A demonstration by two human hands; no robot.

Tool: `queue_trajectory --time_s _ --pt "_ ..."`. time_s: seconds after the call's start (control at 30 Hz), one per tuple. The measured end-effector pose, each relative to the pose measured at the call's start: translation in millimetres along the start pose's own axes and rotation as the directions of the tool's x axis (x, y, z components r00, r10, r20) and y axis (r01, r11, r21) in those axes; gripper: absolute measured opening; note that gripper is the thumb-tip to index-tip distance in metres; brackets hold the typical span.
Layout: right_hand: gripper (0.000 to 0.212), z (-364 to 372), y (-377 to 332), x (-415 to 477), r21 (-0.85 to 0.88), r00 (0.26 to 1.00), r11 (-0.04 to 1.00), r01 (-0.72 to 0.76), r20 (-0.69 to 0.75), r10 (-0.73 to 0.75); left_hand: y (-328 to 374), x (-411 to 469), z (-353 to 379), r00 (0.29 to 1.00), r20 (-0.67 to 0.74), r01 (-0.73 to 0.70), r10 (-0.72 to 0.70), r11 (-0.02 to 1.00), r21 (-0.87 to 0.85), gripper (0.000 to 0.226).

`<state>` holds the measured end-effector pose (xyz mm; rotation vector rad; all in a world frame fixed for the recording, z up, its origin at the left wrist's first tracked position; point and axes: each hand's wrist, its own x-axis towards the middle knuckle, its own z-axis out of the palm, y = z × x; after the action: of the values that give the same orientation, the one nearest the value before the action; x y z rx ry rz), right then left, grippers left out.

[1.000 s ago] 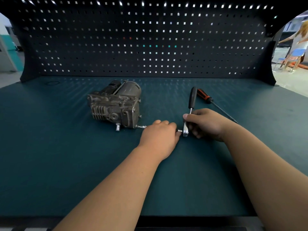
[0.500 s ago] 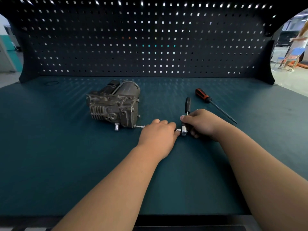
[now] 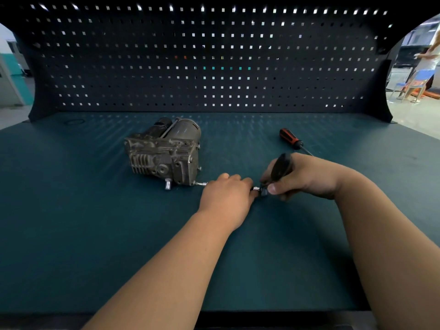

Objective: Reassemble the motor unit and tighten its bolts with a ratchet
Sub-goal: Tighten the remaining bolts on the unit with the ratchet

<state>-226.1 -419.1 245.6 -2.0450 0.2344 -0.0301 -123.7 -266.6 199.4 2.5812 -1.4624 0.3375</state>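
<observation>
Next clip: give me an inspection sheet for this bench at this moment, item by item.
Surface: dark green bench top, matte.
Job's things: motor unit lies left of centre; the ratchet lines up with an extension bar that reaches the unit's lower right corner.
Clutter: screwdriver with an orange-black handle lies beyond the right hand; a thin ring lies far left.
Hands: left hand curls over the extension bar; right hand grips the ratchet handle.
Cables: nothing seen.
Surroundings: black pegboard behind the bench; a person and a blue chair far right.
</observation>
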Motion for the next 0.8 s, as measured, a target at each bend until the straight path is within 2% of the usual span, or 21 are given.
queue_trajectory --time_s 0.1,0.23,0.47,0.6,0.8 --pt "0.029 0.3 0.6 -0.1 -0.004 1.000 1.000 -0.016 0.013 0.016 0.8 -0.3 -0.8 1.000 0.011 0.009 -0.009 1.000 -0.004 0.034" --pt "0.002 1.5 5.2 4.8 0.056 0.992 0.998 0.010 -0.122 -0.004 1.8 -2.0 -2.2 1.000 -0.001 0.012 -0.012 1.000 0.009 0.036" --pt "0.026 9.9 13.2 20.3 0.037 0.940 0.996 -0.082 -0.330 0.090 4.8 -3.7 -4.1 0.999 -0.013 0.031 -0.030 0.999 0.025 0.037" --pt "0.039 13.9 18.6 27.7 -0.097 0.888 0.966 -0.241 -0.425 0.179 4.9 -4.9 -3.3 0.999 -0.021 0.033 -0.033 0.999 0.021 0.039" --pt "0.035 14.2 18.6 30.5 -0.109 0.875 0.953 -0.284 -0.436 0.211 3.2 -3.8 -1.7 1.000 0.002 0.030 -0.030 1.000 0.004 0.036"
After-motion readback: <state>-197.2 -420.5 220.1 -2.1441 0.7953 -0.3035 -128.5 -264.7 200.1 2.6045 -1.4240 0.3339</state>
